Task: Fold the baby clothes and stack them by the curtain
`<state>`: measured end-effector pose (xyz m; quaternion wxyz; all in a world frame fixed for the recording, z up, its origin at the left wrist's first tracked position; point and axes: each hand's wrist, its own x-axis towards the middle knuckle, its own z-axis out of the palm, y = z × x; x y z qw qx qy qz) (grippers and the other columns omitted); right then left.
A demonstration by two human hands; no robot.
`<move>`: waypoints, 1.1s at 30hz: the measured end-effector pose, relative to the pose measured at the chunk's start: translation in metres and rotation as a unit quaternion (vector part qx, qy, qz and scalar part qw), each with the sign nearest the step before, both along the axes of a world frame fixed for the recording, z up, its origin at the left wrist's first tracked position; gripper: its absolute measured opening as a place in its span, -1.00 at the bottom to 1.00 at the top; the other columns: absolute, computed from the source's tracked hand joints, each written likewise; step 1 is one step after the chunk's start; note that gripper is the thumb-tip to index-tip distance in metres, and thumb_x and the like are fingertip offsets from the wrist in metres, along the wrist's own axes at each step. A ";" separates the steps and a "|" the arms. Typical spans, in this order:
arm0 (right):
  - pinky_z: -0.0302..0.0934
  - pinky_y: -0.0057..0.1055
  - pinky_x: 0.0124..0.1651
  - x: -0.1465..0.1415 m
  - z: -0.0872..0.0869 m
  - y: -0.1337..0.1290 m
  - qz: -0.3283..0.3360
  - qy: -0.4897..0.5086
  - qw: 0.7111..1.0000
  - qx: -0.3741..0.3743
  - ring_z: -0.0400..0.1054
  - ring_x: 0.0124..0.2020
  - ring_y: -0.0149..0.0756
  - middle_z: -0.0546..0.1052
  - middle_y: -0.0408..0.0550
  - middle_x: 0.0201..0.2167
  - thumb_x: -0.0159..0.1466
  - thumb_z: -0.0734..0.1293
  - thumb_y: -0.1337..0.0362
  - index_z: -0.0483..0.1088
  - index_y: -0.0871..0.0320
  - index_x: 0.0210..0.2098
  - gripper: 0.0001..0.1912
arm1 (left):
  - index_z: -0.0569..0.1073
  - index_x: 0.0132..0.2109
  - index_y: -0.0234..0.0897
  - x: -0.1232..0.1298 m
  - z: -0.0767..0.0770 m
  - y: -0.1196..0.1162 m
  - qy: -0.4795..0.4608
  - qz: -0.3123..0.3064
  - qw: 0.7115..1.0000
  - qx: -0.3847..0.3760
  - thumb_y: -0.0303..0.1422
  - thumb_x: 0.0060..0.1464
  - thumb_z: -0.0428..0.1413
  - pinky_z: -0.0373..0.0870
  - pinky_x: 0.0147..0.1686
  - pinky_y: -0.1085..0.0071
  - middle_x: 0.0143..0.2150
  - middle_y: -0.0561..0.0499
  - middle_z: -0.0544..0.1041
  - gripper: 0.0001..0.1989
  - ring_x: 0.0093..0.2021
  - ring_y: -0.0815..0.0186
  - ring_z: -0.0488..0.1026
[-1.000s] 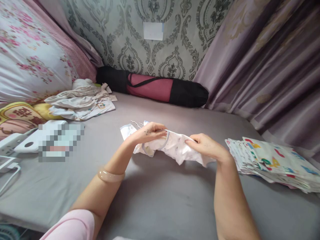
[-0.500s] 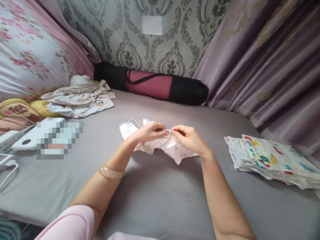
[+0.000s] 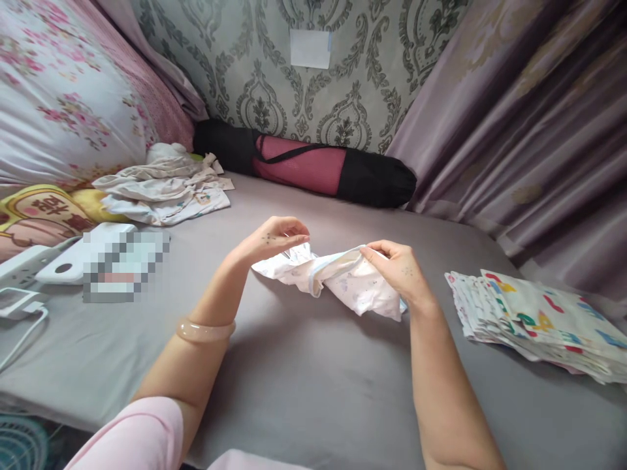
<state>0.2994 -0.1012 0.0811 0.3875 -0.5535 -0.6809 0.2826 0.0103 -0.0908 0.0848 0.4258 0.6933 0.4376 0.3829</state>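
A small white printed cloth with pale blue edging is held bunched and twisted just above the grey sheet. My right hand pinches its edging at the upper right, thumb against the fingers. At the cloth's left end is my left hand, its fingers curled together around a part of the cloth; the fingertips partly hide what they grip. The cloth's middle sags between both hands, with a loop of edging hanging there.
A stack of folded printed cloths lies at the right. Crumpled clothes are at the back left, near a white device and a power strip. A black and pink rolled bag lies along the wall.
My hands have moved apart, the left one leftward and up, the right one rightward. The cloth is more spread between them. The view has shifted slightly.
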 end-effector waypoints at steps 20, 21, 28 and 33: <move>0.25 -0.36 -0.35 0.017 -0.005 0.011 -0.084 0.029 0.995 0.039 0.42 -0.39 -0.21 0.60 -0.02 -0.44 0.14 0.41 -0.06 0.58 0.18 -0.35 -0.60 | 0.35 -0.35 -0.21 0.042 -0.008 -0.013 0.265 -0.081 0.946 0.170 -0.43 0.04 0.10 0.09 -0.34 0.39 -0.37 0.04 0.41 -0.95 -0.37 0.29 0.26; 0.25 -0.36 -0.35 0.018 -0.006 0.011 -0.084 0.029 0.995 0.038 0.42 -0.39 -0.21 0.60 -0.02 -0.44 0.14 0.41 -0.06 0.58 0.18 -0.35 -0.61 | 0.37 -0.35 -0.21 0.042 -0.008 -0.013 0.263 -0.081 0.946 0.170 -0.42 0.07 0.09 0.09 -0.34 0.39 -0.37 0.03 0.42 -0.96 -0.36 0.29 0.28; 0.25 -0.36 -0.33 0.020 -0.004 0.011 -0.089 0.034 0.994 0.043 0.42 -0.38 -0.22 0.59 -0.02 -0.43 0.14 0.41 -0.05 0.57 0.18 -0.36 -0.61 | 0.45 -0.32 -0.22 0.037 -0.001 -0.014 0.180 -0.051 0.977 0.106 -0.25 0.17 0.07 0.17 -0.39 0.46 -0.37 0.03 0.46 -0.83 -0.40 0.34 0.31; 0.24 -0.37 -0.33 0.020 -0.002 0.010 -0.074 0.046 0.995 0.048 0.40 -0.41 -0.26 0.57 -0.06 -0.45 0.15 0.41 -0.05 0.56 0.19 -0.34 -0.61 | 0.46 -0.33 -0.26 0.024 -0.004 -0.005 0.060 -0.006 0.996 0.069 -0.12 0.12 0.16 0.17 -0.47 0.50 -0.41 0.05 0.40 -0.73 -0.44 0.40 0.27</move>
